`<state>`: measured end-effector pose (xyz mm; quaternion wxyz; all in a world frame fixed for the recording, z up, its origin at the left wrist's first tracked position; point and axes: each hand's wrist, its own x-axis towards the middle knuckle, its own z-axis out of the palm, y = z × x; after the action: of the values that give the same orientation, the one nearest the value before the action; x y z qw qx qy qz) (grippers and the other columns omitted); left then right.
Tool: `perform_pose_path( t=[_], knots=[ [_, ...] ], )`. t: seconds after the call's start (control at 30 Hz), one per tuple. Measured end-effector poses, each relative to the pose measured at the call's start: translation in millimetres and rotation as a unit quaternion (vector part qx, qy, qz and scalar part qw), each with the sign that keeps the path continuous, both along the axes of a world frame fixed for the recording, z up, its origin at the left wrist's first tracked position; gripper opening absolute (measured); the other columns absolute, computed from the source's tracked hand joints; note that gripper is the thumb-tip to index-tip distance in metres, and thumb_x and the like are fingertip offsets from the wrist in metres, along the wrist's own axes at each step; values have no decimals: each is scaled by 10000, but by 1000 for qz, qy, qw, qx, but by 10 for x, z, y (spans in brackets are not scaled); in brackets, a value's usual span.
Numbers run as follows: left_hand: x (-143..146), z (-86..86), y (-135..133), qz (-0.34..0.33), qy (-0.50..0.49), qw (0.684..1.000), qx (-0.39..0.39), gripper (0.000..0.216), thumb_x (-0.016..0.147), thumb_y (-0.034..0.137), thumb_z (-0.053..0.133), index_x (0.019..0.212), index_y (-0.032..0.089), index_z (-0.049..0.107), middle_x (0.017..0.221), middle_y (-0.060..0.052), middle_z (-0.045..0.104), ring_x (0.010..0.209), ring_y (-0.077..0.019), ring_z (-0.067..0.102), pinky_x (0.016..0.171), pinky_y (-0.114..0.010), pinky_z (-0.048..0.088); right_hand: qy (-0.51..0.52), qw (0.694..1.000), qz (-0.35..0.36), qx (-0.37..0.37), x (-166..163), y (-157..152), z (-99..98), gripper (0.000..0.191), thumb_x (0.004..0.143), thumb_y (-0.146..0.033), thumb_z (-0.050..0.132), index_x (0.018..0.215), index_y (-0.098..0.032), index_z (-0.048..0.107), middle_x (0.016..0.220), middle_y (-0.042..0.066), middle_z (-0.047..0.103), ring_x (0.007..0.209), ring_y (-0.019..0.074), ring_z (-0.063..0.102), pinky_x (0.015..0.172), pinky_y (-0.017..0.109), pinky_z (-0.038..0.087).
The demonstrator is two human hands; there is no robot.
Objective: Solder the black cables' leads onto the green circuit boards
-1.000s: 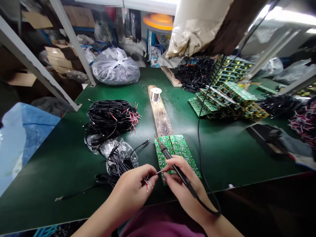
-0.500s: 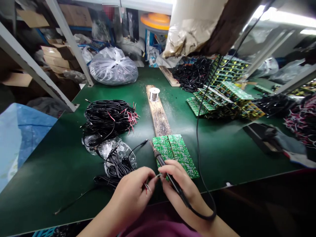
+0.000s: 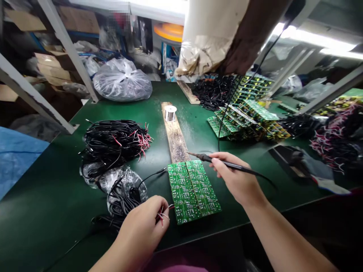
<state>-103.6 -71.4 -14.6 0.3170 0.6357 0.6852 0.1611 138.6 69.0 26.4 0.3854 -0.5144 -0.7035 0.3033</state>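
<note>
We've got the left hand [image 3: 144, 224] closed in a pinch, thumb against curled fingers, holding thin red and white wires [image 3: 161, 217]. One wire end pokes out toward the left edge of the green circuit boards [image 3: 181, 192]; can't tell if it touches. Right hand [image 3: 239, 179] is wrapped pen-style around the soldering iron [image 3: 235, 165], fingers bent, iron nearly level, pointing left. Tip is at the right edge of the wooden strip [image 3: 172, 136], by its scorched end; contact unclear.

Boards lie flat on the green table [image 3: 70, 170], side by side with a thin seam, between the two hands. Their far edge meets the strip's near end; their near corner stops short of the table's front edge. Both forearms come in across that front edge.

Room: left side is tight. Bagged cables [image 3: 121, 196] sit right behind the left hand, with a loose plug end reaching almost to the boards' left edge. The black cable bundle [image 3: 113, 139] lies beyond. On the right we see a broad green band between the boards and the board stack [image 3: 249, 117], but a hanging cord [image 3: 219, 132] drops through it behind the right hand. Solder spool [image 3: 170, 113] stands upright near the strip's far end.
</note>
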Motion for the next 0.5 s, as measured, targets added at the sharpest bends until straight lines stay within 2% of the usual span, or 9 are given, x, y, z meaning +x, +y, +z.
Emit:
perform_pose_path(
  t=[0.23,0.5],
  knots=[
    [-8,-32,19,4,-10,1000,-27,199,1002,343,442,909,262,597,830,30,662,728,-155,599,672,-281,365,-24,999,32,1,-300,292,-103,213,949,-378,628,1039,-244,767,925,30,755,796,175,672,720,306,537],
    [-35,-64,19,-7,-20,1000,-21,221,1009,370,436,903,264,597,831,23,668,722,-157,607,660,-271,391,-27,999,42,-2,-324,343,-150,206,964,-361,612,1057,-248,757,998,28,756,879,182,680,790,323,536]
  ],
)
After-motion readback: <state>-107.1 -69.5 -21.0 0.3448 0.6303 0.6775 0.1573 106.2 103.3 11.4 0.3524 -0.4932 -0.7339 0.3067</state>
